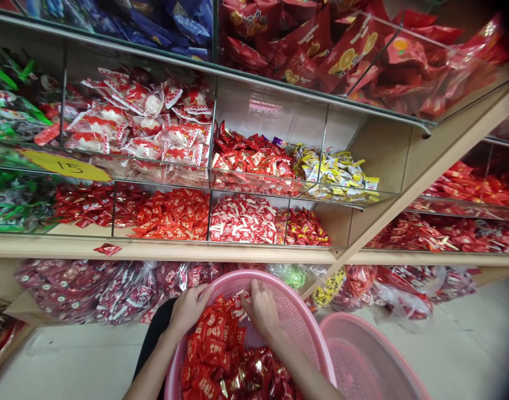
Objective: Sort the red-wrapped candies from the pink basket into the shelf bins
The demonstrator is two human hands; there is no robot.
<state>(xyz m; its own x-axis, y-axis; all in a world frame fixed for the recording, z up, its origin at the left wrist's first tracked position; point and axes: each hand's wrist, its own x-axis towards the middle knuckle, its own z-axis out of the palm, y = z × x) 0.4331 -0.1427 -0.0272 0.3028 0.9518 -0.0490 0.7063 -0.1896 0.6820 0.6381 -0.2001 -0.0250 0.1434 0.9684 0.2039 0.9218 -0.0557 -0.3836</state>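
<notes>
In the head view a pink plastic basket stands low in front of me, tilted toward the shelves. My left hand is closed over its upper left rim. Inside the basket, my right hand has bent fingers at a small cluster of red-and-white wrapped candies; the fingers partly hide what they grip. Bright red wrapped candies fill the basket's left side. Darker red and gold wrapped candies lie at the bottom, partly behind my right forearm.
Ahead, shelf bins hold red-and-white candies, red-orange candies and yellow-and-white candies. One red packet lies on the wooden ledge. A second pink basket stands at right. Bagged candies sit under the shelf.
</notes>
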